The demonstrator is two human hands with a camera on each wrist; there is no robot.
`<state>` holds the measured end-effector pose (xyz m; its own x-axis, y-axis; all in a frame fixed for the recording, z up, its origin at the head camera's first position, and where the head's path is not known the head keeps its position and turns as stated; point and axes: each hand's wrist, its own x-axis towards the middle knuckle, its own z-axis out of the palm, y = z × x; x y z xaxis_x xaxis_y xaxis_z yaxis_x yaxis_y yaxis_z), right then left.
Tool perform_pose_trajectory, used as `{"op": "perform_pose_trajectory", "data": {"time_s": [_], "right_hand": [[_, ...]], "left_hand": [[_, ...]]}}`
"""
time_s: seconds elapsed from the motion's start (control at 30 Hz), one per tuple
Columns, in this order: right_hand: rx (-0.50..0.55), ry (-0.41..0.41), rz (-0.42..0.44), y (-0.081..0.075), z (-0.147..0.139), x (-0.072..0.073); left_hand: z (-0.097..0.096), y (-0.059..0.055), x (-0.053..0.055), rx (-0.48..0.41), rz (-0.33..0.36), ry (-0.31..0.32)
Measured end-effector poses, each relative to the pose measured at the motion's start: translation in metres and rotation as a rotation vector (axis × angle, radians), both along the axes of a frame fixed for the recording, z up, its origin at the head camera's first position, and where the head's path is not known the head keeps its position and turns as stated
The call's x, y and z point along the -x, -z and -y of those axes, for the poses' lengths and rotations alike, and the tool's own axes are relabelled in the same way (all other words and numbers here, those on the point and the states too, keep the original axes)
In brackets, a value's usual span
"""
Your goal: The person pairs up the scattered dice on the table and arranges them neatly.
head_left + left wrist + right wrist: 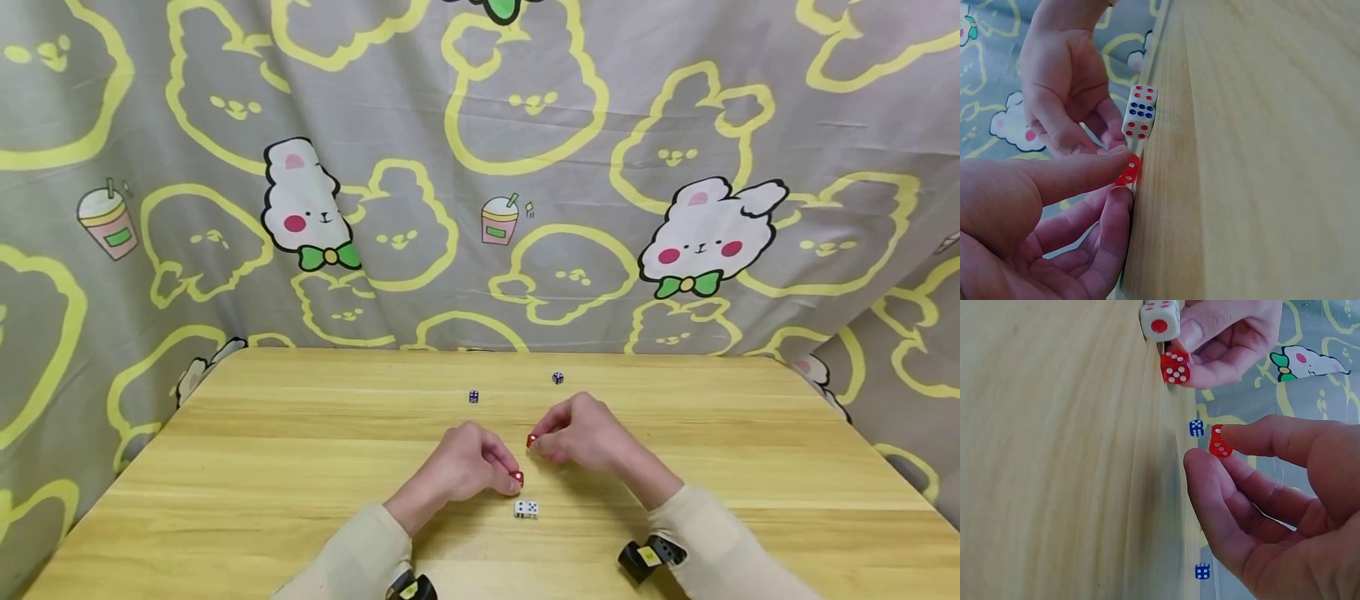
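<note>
My left hand (468,464) pinches a red die (518,477) between thumb and fingers, low over the table. Farther back and to the right, my right hand (585,433) holds another red die (531,441) at its fingertips; white pips show on it in the right wrist view. A small gap lies between the two red dice. Just in front of the left hand's die, two white dice (527,509) sit side by side, touching. Their red and blue pips appear in the left wrist view, where the left hand's red die (1129,170) is partly covered by the thumb.
Two dark blue dice lie toward the back of the wooden table (300,467): one at the left (473,397), the other farther back at the right (558,377). A grey curtain (420,125) with yellow rabbit outlines hangs behind the table's far edge.
</note>
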<state>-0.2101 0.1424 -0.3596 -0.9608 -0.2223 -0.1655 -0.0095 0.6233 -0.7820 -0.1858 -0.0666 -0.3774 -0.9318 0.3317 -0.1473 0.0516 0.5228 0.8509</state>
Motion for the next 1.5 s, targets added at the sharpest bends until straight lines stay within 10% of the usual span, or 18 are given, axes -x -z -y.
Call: {"op": "perform_pose_trajectory", "data": {"time_s": [0.83, 1.5], "right_hand": [[0.02, -0.168, 0.045, 0.013, -0.009, -0.017], [-0.012, -0.123, 0.015, 0.009, -0.001, -0.02]], "left_hand": [[-0.009, 0.003, 0.001, 0.007, 0.006, 0.013], [-0.003, -0.001, 0.003, 0.015, -0.001, 0.017]]}}
